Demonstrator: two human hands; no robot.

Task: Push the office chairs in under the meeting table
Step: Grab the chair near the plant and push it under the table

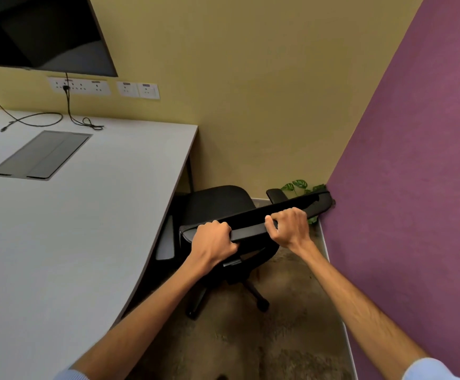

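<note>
Two hands are on the top edge of the black office chair's (218,207) backrest (253,219), so I judge the pushing step is in hand for this chair. My left hand (213,239) grips the backrest end nearer the surface (72,215), and my right hand (290,226) grips it farther from the surface, toward the purple wall (404,187). The fingers (271,223) of both hands are clenched around the backrest rim, curled over its top with the thumbs underneath as far as I can see.

Relative to the surface, the chair stands just beside its curved side edge, near the far corner. Its seat lies partly under the edge, and one armrest (165,239) sits just under the rim. The other armrest (277,194) and the wheeled base (223,294) are out on the floor, away from the surface. The backrest is angled rather than square to the edge.

My judgement is that the next move calls for swinging the end held by my right hand toward the surface to square the chair up. Then I would roll it in until the backrest is close to the rim, watching that the armrests clear the underside.
</note>
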